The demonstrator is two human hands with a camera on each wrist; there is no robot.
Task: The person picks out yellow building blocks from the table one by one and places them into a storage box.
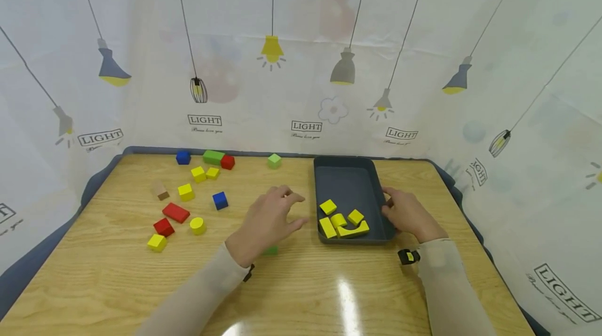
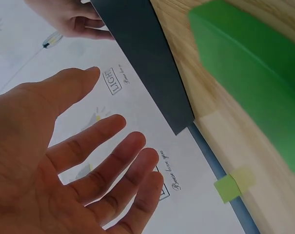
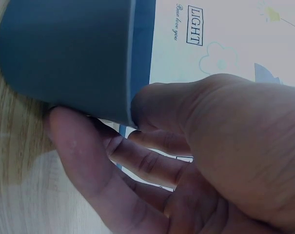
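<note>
A dark grey tray (image 1: 348,179) lies on the table's right half. My right hand (image 1: 410,215) grips its right side; in the right wrist view the thumb is on the rim and the forefinger against the outer wall. Several yellow blocks lie at the tray's near end, among them a curved bridge block (image 1: 355,230), a cylinder (image 1: 337,220) and a cube (image 1: 328,207). Left of the tray, my left hand (image 1: 268,218) hovers with spread, bent fingers and nothing in them. Partly hidden beneath its wrist is a green block (image 1: 270,250), large in the left wrist view.
On the table's left lie yellow blocks (image 1: 185,192), red blocks (image 1: 176,212), blue cubes (image 1: 220,200) and a plain wooden block (image 1: 161,191). A green block (image 1: 213,157) and a light green cube (image 1: 274,161) sit near the back edge. White printed sheeting (image 1: 254,95) surrounds the table.
</note>
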